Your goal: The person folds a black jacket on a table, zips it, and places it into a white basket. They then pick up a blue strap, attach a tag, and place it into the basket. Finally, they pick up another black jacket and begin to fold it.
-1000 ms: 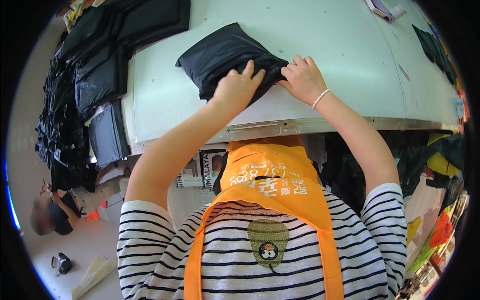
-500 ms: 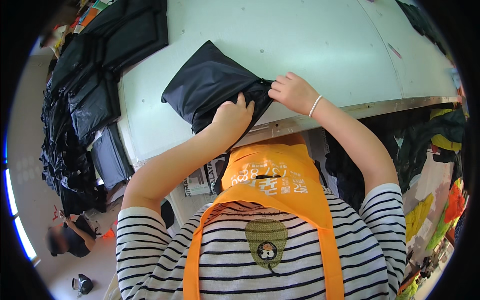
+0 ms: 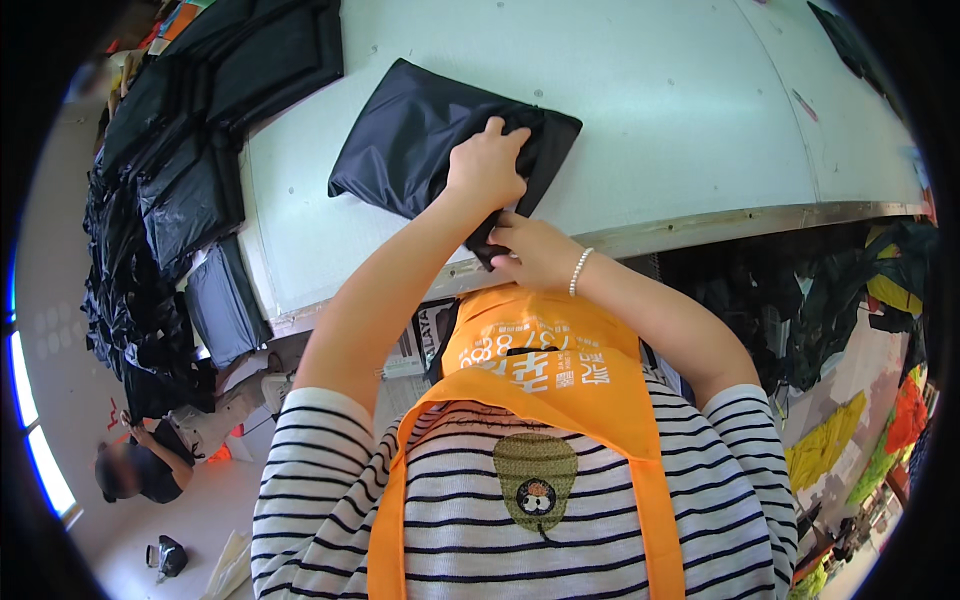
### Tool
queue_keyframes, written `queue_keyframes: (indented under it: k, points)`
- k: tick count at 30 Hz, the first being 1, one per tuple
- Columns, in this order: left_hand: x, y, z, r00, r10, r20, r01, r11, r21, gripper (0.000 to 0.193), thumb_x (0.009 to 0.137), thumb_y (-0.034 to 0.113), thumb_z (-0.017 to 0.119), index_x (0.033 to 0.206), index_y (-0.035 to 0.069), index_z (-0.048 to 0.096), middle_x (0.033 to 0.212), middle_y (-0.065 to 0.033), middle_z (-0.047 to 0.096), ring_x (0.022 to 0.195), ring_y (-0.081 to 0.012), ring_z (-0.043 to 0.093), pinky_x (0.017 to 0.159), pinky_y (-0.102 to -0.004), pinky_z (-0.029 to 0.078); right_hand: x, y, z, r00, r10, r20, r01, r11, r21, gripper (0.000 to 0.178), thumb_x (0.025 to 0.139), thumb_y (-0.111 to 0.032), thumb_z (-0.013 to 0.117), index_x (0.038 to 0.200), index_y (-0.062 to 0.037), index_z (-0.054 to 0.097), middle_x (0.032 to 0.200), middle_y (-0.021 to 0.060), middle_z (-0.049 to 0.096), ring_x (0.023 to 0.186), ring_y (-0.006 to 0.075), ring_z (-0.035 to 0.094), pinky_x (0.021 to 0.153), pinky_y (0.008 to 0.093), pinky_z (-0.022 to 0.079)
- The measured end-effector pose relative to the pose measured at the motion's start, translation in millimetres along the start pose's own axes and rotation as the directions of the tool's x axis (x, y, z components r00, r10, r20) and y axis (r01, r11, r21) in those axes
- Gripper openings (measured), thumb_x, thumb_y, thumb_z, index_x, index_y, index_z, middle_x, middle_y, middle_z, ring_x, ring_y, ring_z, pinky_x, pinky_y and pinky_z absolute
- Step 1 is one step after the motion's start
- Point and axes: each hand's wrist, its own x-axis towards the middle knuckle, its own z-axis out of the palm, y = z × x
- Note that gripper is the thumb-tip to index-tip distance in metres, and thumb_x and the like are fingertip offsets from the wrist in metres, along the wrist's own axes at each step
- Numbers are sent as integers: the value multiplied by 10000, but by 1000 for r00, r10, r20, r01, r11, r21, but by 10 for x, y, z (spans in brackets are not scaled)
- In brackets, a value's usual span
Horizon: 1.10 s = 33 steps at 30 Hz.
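A flat black bag [image 3: 400,140] of thin, slightly shiny material lies on the pale table at its near edge. My left hand [image 3: 487,170] presses on top of its right part, fingers stretched out and apart. Just below, my right hand [image 3: 540,255], with a beaded bracelet at the wrist, has its fingers closed at the bag's near corner, by the table edge. The exact pinch is partly hidden. The bag's far right corner lies loose on the table.
Several flat black packets [image 3: 275,75] are heaped along the table's left side, with a grey-black one [image 3: 225,305] below them. Dark and yellow cloth [image 3: 830,440] lies under the table at the right. A person [image 3: 145,460] is on the far left.
My right hand has let go of the bag's right corner and moved down and left to its near corner. My left hand has shifted up and right across the bag, whose right end now lies spread.
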Motion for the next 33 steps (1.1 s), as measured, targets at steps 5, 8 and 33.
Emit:
queue_keyframes:
  k: [5, 8, 33]
  points:
    - [43, 119, 357, 966, -159, -204, 153, 987, -44, 704, 640, 205, 679, 1310, 207, 462, 1320, -169, 396, 999, -320, 558, 734, -381, 537, 12, 152, -48, 999, -29, -21, 27, 995, -92, 112, 817, -141, 590, 806, -47, 651, 942, 101, 572, 792, 307, 603, 715, 412, 490]
    - [116, -73, 67, 985, -160, -66, 139, 959, -247, 765, 657, 245, 697, 1360, 134, 415, 1356, -192, 404, 1094, -320, 535, 833, -383, 510, -32, 104, -243, 996, -32, -84, 25, 996, -87, 111, 818, -159, 599, 814, -62, 653, 925, 76, 576, 802, 298, 601, 705, 412, 485]
    - [284, -110, -66, 899, 344, -272, -422, 846, -326, 356, 784, 71, 603, 1138, 32, 588, 1234, -147, 554, 1163, -296, 506, 989, -383, 396, -338, 228, -576, 946, 195, -261, -260, 933, -247, 174, 815, -231, 613, 789, -59, 627, 790, 105, 573, 691, 327, 590, 610, 426, 480]
